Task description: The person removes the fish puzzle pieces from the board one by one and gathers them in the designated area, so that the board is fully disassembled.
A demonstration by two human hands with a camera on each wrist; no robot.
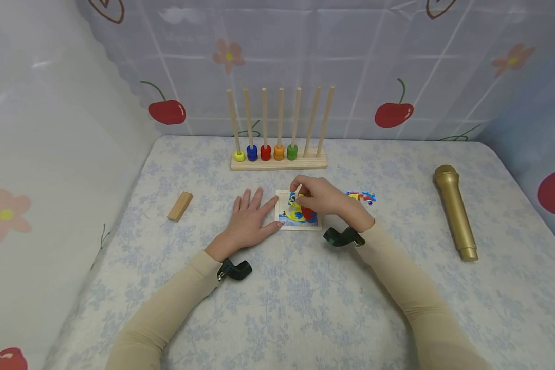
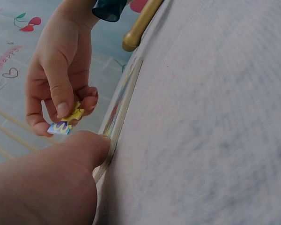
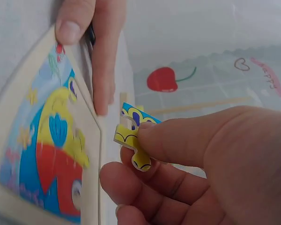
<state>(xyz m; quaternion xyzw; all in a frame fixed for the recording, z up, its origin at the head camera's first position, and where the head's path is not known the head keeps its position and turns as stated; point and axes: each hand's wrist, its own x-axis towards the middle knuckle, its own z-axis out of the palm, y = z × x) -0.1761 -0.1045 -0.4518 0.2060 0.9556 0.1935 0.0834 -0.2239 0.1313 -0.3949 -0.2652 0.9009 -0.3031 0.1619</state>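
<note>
mid-table, puzzle tray (image 1: 300, 229) lies flat on the cloth (image 1: 305, 298), square to the person, prob so both hands reach it w/o stretching. l hand (image 1: 247, 224) at its left side: fingers straight + spread, nothing gripped, thumb on near-left corner, index at the left rim farther up. reads as a brace vs sliding, set at the edge so the fish-like picture (image 3: 58, 159) is left uncovered.

r hand (image 1: 324, 197) pinches a yellow/blue puzzle piece (image 3: 126, 136) btwn thumb + fingers, in the air above the tray, tilted, not touching it per wrist views. thin flat pc, so fingertip pinch makes sense; its knob pokes out past the thumb, leaving part of the outline visible. bare wood (image 3: 88, 126) shows along the tray's far side, ie gap there.

loose puzzle bit(s) (image 1: 363, 197) on cloth just right of tray, by r hand, prob for short reach; can't tell if 1 or 2 pcs. peg rack (image 1: 277, 165) behind, beads on 5 of 7 pegs; wood block (image 1: 180, 206) off left; gold mic (image 1: 456, 212) far right. all outside the work spot, prob to avoid knocks.
</note>
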